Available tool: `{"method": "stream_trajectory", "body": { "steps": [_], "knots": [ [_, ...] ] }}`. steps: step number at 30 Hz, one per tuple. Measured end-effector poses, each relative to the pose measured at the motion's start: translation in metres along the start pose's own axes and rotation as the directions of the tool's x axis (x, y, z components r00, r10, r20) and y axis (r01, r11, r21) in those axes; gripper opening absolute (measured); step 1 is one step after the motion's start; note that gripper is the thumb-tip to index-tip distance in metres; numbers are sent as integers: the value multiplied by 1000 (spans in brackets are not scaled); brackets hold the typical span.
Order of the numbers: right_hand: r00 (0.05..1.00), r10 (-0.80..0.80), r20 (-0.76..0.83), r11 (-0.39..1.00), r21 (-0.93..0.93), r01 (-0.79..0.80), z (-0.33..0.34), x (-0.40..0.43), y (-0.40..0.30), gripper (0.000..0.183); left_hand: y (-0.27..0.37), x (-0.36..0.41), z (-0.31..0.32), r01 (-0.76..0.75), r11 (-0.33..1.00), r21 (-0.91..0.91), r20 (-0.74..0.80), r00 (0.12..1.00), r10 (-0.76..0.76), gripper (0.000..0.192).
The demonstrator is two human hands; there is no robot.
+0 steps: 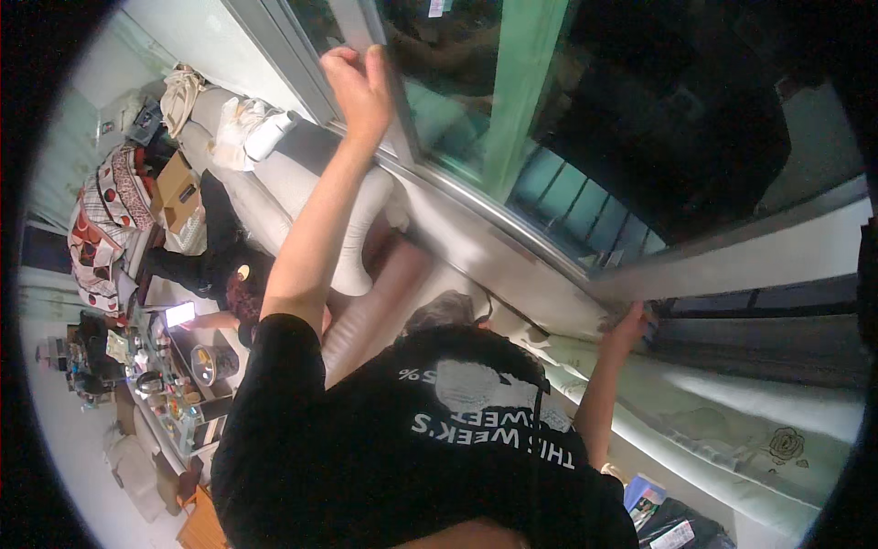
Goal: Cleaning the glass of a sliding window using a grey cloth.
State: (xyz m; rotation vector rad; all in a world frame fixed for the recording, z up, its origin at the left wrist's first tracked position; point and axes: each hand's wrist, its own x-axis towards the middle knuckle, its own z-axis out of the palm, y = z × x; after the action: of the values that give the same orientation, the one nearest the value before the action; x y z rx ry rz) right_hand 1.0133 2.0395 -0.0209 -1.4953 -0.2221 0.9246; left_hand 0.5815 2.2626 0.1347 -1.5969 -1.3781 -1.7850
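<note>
My left hand [360, 89] is raised at the upper middle, its fingers curled around the edge of a light metal window sash frame [398, 117]. My right hand [627, 329] is at the right, blurred, against the lower edge of a pale frame [741, 254]; its grip is unclear, and something bluish shows at its fingertips. Between the hands lie dark window glass [453, 89] with a green strip and the metal sill track [480, 206]. A light curtain with a rose pattern [727, 412] hangs beside my right arm.
A beige sofa [274, 178] with cloths stands below the window at left. Another person, in dark clothes, holds a lit phone [180, 314] near a cluttered glass table [195, 429]. A bin [214, 364] and an open cardboard box [177, 189] are there; bags lie at lower right.
</note>
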Motion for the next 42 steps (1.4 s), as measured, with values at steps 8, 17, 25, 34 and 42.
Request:
{"method": "stream_trajectory", "body": {
  "steps": [8, 17, 25, 34, 42],
  "knots": [
    [936, -327, -131, 936, 95, 340, -23, -44, 3, 44, 57, -21, 0, 145, 982, -124, 102, 986, -133, 38],
    [979, -133, 157, 991, 39, 128, -1, -38, 30, 47, 95, -34, -5, 167, 970, -175, 184, 974, -135, 38],
    [922, -62, 383, 986, -121, 117, 62, -45, 54, 49, 134, -44, -11, 244, 935, -259, 260, 950, -175, 41],
    [609, 125, 783, 733, -487, 475, 211, -85, 85, 58, 145, -38, -33, 321, 843, -433, 495, 866, -75, 48],
    [257, -122, 959, 113, -244, 963, 358, -143, 95, 55, 105, -25, -56, 545, 586, -600, 696, 716, 46, 51]
  ]
}}
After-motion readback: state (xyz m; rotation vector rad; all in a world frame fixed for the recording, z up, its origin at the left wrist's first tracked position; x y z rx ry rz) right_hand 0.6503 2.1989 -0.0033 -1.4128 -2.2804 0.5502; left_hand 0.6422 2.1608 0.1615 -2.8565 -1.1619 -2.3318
